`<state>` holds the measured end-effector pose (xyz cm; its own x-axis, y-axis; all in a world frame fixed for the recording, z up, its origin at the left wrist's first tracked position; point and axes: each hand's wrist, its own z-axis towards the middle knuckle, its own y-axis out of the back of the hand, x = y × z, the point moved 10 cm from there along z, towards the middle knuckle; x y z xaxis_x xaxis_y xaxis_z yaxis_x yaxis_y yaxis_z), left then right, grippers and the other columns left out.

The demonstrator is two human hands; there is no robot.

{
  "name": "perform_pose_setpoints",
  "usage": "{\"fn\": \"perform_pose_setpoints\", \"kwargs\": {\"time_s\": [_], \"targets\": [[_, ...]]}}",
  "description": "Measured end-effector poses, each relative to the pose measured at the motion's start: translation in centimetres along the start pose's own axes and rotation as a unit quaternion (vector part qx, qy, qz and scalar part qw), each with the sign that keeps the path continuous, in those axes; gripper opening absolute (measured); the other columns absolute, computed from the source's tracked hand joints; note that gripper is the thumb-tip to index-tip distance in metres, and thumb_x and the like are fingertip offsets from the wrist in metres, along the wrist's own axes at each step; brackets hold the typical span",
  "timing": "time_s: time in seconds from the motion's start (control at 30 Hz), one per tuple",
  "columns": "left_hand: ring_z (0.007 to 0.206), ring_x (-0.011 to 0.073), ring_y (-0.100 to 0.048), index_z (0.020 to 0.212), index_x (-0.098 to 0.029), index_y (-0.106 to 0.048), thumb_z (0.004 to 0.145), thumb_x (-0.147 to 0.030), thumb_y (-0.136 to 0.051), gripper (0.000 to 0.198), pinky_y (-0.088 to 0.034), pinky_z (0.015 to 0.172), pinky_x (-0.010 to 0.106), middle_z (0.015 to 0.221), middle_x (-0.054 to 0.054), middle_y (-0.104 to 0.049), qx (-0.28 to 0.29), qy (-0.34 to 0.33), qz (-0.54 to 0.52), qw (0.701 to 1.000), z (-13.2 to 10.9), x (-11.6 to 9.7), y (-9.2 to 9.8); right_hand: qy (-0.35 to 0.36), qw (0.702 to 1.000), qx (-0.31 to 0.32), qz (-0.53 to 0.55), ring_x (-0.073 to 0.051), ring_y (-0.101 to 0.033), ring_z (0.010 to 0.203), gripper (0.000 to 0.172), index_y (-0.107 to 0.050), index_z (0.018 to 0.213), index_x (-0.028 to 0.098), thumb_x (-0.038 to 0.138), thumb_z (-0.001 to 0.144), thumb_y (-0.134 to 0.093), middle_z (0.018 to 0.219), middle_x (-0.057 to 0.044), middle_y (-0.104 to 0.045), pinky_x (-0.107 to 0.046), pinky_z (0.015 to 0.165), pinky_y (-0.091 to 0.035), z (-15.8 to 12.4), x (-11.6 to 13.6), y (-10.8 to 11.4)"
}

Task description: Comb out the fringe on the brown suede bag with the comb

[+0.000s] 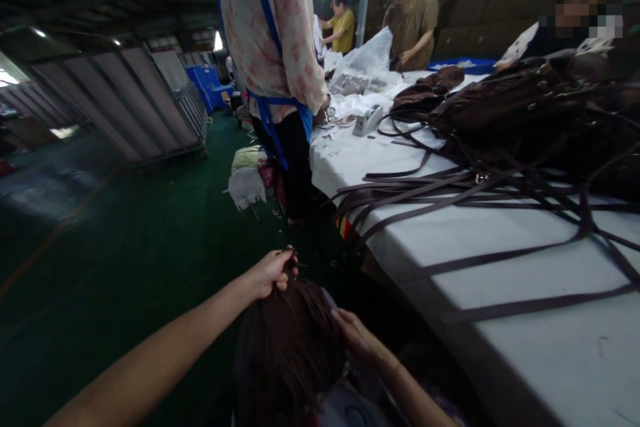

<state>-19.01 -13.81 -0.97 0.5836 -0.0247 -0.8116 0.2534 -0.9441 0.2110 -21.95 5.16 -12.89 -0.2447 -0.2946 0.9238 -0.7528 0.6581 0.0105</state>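
Note:
A dark brown bag (pixel 300 333) with fringe-like strips hangs low in front of my body, left of the table's near edge. My left hand (pixel 276 273) is closed around gathered brown material at its top, perhaps a strap or handle. Against the bag's right side, my right hand (pixel 356 333) grips the edge, thumb and fingers together. Deep shadow hides the bag's lower part. To the right, a pile of similar dark brown bags (pixel 530 110) lies on the white-covered table (pixel 560 353), their long straps (pixel 480 257) trailing toward me.
A person in a blue apron (pixel 287 33) stands at the table's left side, near a stool with cloth (pixel 246 187). Other people work farther back. White plastic wrapping (pixel 365 67) covers the far table. A large wheeled cart (pixel 125 103) and blue bins (pixel 205 87) stand on the green floor.

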Motion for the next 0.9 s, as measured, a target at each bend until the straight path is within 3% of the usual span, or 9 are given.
{"fn": "perform_pose_setpoints", "kwargs": {"time_s": [0.1, 0.2, 0.27, 0.33, 0.47, 0.6, 0.7, 0.8, 0.9], "targets": [[0.089, 0.0247, -0.062, 0.109, -0.014, -0.057, 0.081, -0.050, -0.063, 0.046, -0.048, 0.079, 0.035, 0.107, 0.014, -0.063, -0.072, -0.028, 0.080, 0.994, 1.1, 1.7, 2.2, -0.058, 0.997, 0.017, 0.051, -0.010, -0.043, 0.047, 0.052, -0.061, 0.099, 0.018, 0.065, 0.081, -0.046, 0.058, 0.006, -0.047, -0.021, 0.044, -0.037, 0.5, -3.9, -3.3], [0.129, 0.0385, -0.039, 0.127, -0.016, -0.048, 0.066, -0.044, -0.075, 0.073, -0.029, 0.106, 0.047, 0.134, 0.019, -0.049, -0.150, -0.029, 0.166, 0.974, 0.4, 5.0, 4.9, -0.076, 0.994, 0.013, 0.073, -0.008, -0.038, 0.043, 0.049, -0.058, 0.101, 0.018, 0.061, 0.083, -0.045, 0.058, 0.007, -0.043, -0.020, 0.041, -0.035, 1.1, -5.1, -4.1], [0.137, 0.0440, -0.027, 0.137, -0.019, -0.039, 0.061, -0.046, -0.076, 0.089, -0.023, 0.108, 0.055, 0.148, 0.020, -0.033, -0.205, 0.004, 0.265, 0.942, -0.7, 7.8, 6.7, -0.082, 0.993, 0.009, 0.083, -0.008, -0.039, 0.043, 0.046, -0.057, 0.102, 0.018, 0.059, 0.083, -0.046, 0.060, 0.006, -0.044, -0.020, 0.040, -0.033, 1.5, -5.3, -4.1], [0.133, 0.0473, -0.032, 0.143, -0.021, -0.033, 0.061, -0.049, -0.074, 0.096, -0.029, 0.103, 0.059, 0.151, 0.022, -0.027, -0.216, 0.046, 0.350, 0.910, -1.6, 10.3, 7.6, -0.082, 0.993, 0.001, 0.086, -0.008, -0.040, 0.043, 0.044, -0.055, 0.101, 0.017, 0.057, 0.083, -0.046, 0.061, 0.006, -0.045, -0.021, 0.039, -0.032, 2.0, -5.2, -4.1], [0.120, 0.0390, -0.051, 0.131, -0.015, -0.051, 0.072, -0.044, -0.066, 0.068, -0.038, 0.099, 0.048, 0.128, 0.019, -0.057, -0.068, 0.015, 0.327, 0.942, -1.2, 11.6, 5.2, -0.073, 0.993, -0.007, 0.093, -0.009, -0.040, 0.041, 0.041, -0.053, 0.096, 0.017, 0.055, 0.082, -0.046, 0.058, 0.007, -0.043, -0.021, 0.037, -0.032, 2.2, -4.5, -4.2], [0.100, 0.0250, -0.063, 0.111, -0.015, -0.066, 0.082, -0.048, -0.058, 0.045, -0.048, 0.085, 0.032, 0.109, 0.008, -0.070, 0.053, -0.032, 0.246, 0.967, -0.3, 6.9, 3.5, -0.053, 0.991, 0.004, 0.119, -0.008, -0.041, 0.037, 0.041, -0.055, 0.089, 0.018, 0.058, 0.078, -0.054, 0.054, 0.007, -0.046, -0.021, 0.035, -0.031, 1.0, -1.7, -3.1], [0.090, 0.0225, -0.065, 0.105, -0.014, -0.068, 0.078, -0.052, -0.064, 0.047, -0.049, 0.079, 0.030, 0.103, 0.007, -0.071, 0.166, 0.020, 0.127, 0.978, 0.5, 5.0, 1.5, -0.070, 0.985, 0.020, 0.159, -0.009, -0.041, 0.032, 0.047, -0.055, 0.089, 0.018, 0.064, 0.075, -0.055, 0.048, 0.006, -0.050, -0.021, 0.032, -0.030, -0.7, -0.9, -1.9], [0.083, 0.0220, -0.065, 0.090, -0.013, -0.070, 0.063, -0.048, -0.078, 0.045, -0.050, 0.077, 0.032, 0.093, 0.008, -0.071, 0.242, 0.091, 0.058, 0.964, 0.8, 6.5, -1.2, -0.122, 0.979, 0.030, 0.160, -0.008, -0.038, 0.028, 0.053, -0.055, 0.084, 0.018, 0.070, 0.072, -0.054, 0.046, 0.006, -0.052, -0.020, 0.029, -0.024, -3.0, -3.8, -0.8], [0.090, 0.0236, -0.064, 0.089, -0.014, -0.069, 0.056, -0.045, -0.079, 0.046, -0.049, 0.084, 0.033, 0.095, 0.008, -0.070, 0.271, 0.099, 0.029, 0.957, 1.0, 9.0, -3.4, -0.164, 0.976, -0.002, 0.144, -0.008, -0.038, 0.028, 0.052, -0.055, 0.080, 0.019, 0.071, 0.072, -0.052, 0.049, 0.003, -0.055, -0.021, 0.030, -0.024, -5.2, -8.0, 1.4]]}}
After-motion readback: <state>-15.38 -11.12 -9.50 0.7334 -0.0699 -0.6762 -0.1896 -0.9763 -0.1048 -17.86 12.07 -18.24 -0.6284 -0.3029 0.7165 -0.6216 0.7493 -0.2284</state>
